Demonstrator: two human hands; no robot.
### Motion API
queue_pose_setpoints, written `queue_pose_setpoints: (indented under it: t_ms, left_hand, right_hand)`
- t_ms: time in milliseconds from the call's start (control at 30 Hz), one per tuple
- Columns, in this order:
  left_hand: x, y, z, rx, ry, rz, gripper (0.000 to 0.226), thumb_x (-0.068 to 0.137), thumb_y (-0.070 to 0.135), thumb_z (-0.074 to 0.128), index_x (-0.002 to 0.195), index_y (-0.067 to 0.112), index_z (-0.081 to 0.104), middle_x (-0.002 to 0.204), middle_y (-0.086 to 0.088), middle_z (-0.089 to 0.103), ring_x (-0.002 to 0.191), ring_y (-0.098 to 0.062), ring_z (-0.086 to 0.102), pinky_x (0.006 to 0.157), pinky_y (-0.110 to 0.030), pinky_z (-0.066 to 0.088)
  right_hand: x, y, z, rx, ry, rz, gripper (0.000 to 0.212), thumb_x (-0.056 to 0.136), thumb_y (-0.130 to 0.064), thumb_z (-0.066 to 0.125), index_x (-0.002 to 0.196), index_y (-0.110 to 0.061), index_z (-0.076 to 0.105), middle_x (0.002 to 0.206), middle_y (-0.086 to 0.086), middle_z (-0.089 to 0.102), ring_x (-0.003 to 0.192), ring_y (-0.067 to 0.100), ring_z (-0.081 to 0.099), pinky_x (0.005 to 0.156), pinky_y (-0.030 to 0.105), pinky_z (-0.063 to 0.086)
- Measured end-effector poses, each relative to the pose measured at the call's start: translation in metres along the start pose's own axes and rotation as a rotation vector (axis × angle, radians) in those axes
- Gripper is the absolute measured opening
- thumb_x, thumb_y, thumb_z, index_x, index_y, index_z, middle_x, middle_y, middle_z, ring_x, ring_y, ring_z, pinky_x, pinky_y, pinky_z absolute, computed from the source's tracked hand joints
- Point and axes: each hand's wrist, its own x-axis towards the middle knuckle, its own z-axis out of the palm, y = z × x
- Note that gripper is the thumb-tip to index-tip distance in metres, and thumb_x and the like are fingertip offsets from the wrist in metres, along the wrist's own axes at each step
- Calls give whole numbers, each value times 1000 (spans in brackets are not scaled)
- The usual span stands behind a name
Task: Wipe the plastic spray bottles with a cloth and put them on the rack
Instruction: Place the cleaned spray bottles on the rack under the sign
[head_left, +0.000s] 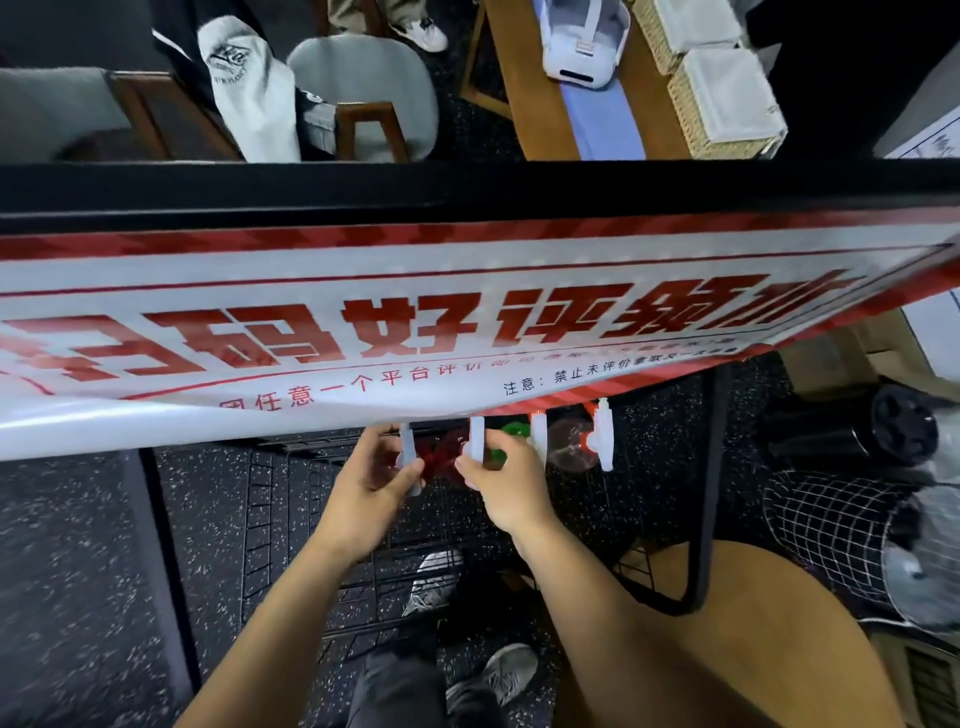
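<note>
Two grips, both closed on white spray heads: left hand (375, 470) pinches one trigger bottle (408, 452), right hand (501, 480) the next (476, 441). Long axes vertical. Further bottles (602, 434) at three o'clock, nearer the right hand, beneath the banner (363, 332), above the wire rack (291, 499).

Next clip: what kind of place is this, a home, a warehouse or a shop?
Probably a small shop or service venue: a red-and-white printed banner draped over a black wire rack, spray bottles hung along it, and a seating area with chairs behind.

Bare forearms without sleeves, dark grey trousers (395, 686), grey lace-up sneakers (498, 675) with pale soles
</note>
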Motion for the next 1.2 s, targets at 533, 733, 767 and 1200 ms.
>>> queue_pose_setpoints:
  t_ms: [533,733,767,1200]
  left_hand:
    - [-6,1,-10,57,92,12,52,98,13,74,143,32,54,116,-6,64,81,-21,77,75,-61,65]
    - [-25,5,-21,224,155,78,43,93,32,79,130,34,56,115,7,69,100,-15,71,77,-40,61]
    - [-30,5,-23,235,166,90,40,93,31,80,126,32,57,112,8,69,102,-12,69,80,-37,59]
    - [-103,4,70,387,-209,204,23,94,16,78,111,26,65,97,-1,68,84,-8,68,79,-23,55]
  right_hand:
    - [-53,10,-14,35,-9,-27,64,93,-22,80,150,-24,51,139,-7,50,81,-12,66,76,7,51]
    - [-91,21,-36,45,4,-27,64,96,-28,77,153,-28,47,139,-8,51,93,-14,65,80,8,52]
    - [-97,24,-40,55,7,-24,63,96,-27,76,152,-27,47,138,-8,52,92,-14,65,78,7,51]
    - [-183,98,-131,215,231,-3,58,93,-32,79,145,-32,54,135,-10,56,94,-8,68,82,19,59]
